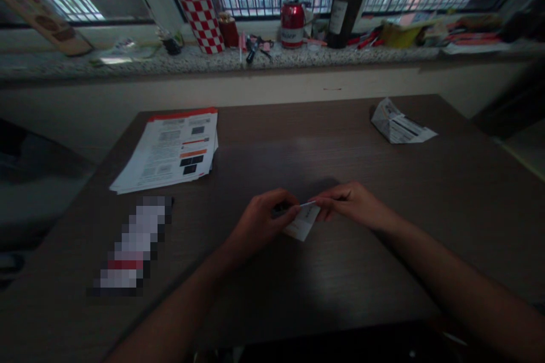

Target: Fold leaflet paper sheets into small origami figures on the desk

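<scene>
A small piece of folded white paper [303, 223] with faint print is held between my two hands, low over the middle of the dark wooden table [264, 153]. My left hand [270, 212] pinches its upper left side between thumb and fingers. At the upper right corner, the fingertips of my right hand [347, 202] close on the same paper. Part of the sheet is hidden behind the left fingers. To the left lies a stack of printed sheets [170, 147] with a red top edge. A folded printed paper [402, 125] stands up partly at the far right.
A blurred-out, phone-like oblong [134, 244] lies on the table's left side. Behind the table, a stone window sill [149, 65] carries a red-and-white checkered container [203, 21], a red can [292, 25], a dark bottle [344, 11] and a yellow object [399, 34].
</scene>
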Demonstrator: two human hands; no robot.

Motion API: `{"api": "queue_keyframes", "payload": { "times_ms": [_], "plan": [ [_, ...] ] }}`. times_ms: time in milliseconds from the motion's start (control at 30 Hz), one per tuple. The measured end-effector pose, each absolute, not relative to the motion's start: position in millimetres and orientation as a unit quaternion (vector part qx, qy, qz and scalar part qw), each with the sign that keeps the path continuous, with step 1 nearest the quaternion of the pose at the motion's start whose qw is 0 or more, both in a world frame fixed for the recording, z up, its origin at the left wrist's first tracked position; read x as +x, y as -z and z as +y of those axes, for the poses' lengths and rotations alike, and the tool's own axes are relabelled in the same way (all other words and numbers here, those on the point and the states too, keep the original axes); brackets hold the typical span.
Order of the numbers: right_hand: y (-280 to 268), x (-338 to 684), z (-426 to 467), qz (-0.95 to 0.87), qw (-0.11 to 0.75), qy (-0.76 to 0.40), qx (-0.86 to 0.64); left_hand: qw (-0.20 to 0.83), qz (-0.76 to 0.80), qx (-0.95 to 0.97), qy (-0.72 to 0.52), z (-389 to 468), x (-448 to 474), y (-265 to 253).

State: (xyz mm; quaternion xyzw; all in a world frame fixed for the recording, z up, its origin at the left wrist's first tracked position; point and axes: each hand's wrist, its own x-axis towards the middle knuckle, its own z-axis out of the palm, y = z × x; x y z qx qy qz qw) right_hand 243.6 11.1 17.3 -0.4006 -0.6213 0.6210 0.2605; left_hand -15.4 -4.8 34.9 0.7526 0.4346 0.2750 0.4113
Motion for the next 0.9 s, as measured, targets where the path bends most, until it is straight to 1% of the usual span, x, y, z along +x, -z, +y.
{"api": "queue_keyframes", "payload": {
  "times_ms": [233,333,467,567,667,900],
  "plan": [
    [-20,246,12,-0.616,0.236,-0.655,-0.369,0.412,0.429,0.755,-0.276,-2,-16,-35],
    [-20,245,12,-0.616,0.241,-0.653,-0.368,0.417,0.434,0.748,-0.279,0,-18,-33],
    [-17,239,10,-0.626,0.269,-0.613,-0.401,0.417,0.438,0.746,-0.28,0,-17,-30],
    [-14,233,7,-0.65,0.284,-0.548,-0.444,0.414,0.434,0.752,-0.275,-1,-14,-28],
    [-14,229,5,-0.688,0.293,-0.49,-0.448,0.416,0.43,0.754,-0.271,-3,-11,-27],
    [-20,233,7,-0.687,0.294,-0.488,-0.451,0.419,0.439,0.75,-0.263,-1,-13,-27]
  ]
}}
